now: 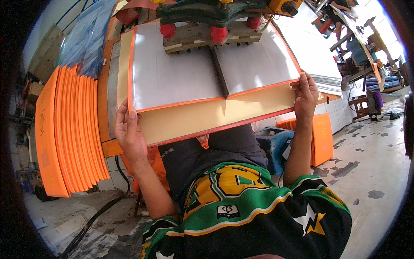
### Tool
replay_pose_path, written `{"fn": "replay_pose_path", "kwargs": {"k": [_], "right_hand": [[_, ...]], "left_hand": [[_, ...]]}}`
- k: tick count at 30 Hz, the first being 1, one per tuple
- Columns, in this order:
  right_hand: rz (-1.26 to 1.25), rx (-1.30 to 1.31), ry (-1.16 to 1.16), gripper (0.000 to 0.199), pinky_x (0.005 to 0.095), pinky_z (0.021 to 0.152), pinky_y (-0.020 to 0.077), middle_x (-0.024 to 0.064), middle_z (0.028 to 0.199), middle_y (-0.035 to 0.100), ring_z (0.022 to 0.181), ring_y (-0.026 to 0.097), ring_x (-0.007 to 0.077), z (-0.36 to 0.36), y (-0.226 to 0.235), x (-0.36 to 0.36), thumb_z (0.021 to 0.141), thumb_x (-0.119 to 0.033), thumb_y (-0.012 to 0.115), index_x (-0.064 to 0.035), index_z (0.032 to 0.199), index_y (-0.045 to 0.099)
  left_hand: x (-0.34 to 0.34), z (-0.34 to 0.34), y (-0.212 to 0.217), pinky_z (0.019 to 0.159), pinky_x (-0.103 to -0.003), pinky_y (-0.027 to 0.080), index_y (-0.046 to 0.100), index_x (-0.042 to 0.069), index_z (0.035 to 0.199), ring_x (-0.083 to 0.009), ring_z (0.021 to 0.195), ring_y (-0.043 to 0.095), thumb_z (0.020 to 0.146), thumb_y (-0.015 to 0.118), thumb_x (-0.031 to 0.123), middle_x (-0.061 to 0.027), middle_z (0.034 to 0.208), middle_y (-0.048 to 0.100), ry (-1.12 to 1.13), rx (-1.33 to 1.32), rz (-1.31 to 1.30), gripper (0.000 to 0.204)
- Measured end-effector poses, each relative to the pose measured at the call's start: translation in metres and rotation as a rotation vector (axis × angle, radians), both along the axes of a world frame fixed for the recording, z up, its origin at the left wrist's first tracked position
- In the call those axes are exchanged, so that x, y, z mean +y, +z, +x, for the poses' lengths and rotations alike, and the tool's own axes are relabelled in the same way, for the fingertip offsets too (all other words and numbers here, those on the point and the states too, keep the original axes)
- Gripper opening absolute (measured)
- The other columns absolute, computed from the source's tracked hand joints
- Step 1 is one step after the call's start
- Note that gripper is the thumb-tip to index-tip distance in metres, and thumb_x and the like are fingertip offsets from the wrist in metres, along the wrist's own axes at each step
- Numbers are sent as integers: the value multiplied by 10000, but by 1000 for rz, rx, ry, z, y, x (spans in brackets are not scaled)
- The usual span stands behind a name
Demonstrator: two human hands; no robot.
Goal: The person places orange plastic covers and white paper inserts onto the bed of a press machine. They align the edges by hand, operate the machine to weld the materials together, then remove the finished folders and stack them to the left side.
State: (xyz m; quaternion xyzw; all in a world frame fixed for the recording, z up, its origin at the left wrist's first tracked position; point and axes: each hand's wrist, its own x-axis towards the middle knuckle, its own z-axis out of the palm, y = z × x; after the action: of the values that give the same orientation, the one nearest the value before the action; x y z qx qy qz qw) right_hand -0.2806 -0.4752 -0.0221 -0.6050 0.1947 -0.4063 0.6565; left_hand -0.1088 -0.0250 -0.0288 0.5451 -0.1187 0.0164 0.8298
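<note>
An orange-edged folder cover (177, 77) lies spread flat in front of me, its inner faces pale and shiny like plastic. My left hand (130, 134) pinches its near left corner, thumb on top. At the near right corner my right hand (306, 95) grips the edge between thumb and fingers. Under the cover is a cream board (185, 123) with a red front edge. A dark narrow strip (219, 71) runs down the cover's middle. Above its far part hangs a green press head (207, 19) with red cylindrical parts, hiding the far edge.
A long row of orange folders (75, 134) stands at the left, with bluish clear plastic sheets (86, 39) behind. White sheets (325, 86) are stacked at right. More orange folders (321, 140) stand on the floor beside a blue box (271, 146). A person (338, 19) is at the far right.
</note>
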Motion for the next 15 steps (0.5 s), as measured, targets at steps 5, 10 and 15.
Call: {"fn": "replay_pose_path", "kwargs": {"k": [5,10,15], "right_hand": [[-10,-8,-53,362,211,677,471,8,879,683,752,621,64,3,-2,2,1059,-263,681,45,1248,678],[-29,11,-53,350,212,688,477,7,888,675,753,610,61,2,-1,3,1065,-261,672,45,1234,678],[-54,28,-67,340,211,686,476,8,888,664,754,594,63,2,-2,3,1066,-262,667,46,1211,679]], "left_hand": [[2,0,-2,1080,-363,501,554,-59,1397,-199,1222,630,1067,631,148,-123,1360,638,-31,-26,12,397],[1,-1,0,1076,-358,499,568,-59,1386,-194,1207,637,1066,634,156,-121,1340,652,-26,-29,29,391],[-2,-2,0,1055,-348,505,588,-61,1361,-180,1187,644,1059,646,154,-121,1305,675,2,-61,69,375]]}}
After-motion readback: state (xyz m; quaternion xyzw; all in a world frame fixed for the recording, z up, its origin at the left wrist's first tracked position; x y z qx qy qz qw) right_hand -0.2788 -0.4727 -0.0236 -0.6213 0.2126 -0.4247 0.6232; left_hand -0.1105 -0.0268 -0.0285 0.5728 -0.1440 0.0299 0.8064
